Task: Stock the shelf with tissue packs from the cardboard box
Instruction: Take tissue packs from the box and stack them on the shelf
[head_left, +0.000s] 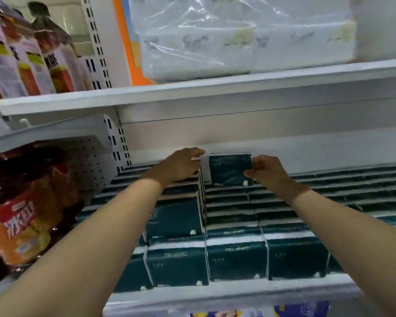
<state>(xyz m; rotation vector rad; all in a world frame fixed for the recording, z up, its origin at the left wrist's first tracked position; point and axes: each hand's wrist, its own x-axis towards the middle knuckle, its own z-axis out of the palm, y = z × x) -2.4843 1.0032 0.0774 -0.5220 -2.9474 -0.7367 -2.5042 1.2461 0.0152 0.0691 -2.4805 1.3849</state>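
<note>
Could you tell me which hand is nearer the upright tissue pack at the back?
Right: the right hand holds the tissue pack; the left hand lies apart, to its left.

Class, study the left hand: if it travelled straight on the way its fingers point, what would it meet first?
Probably the shelf's white back panel, just left of the upright tissue pack. The left hand points past that pack's corner; depth is unclear, so it might clip it.

White back panel, slotted upright, pegboard, possibly orange signage
</note>
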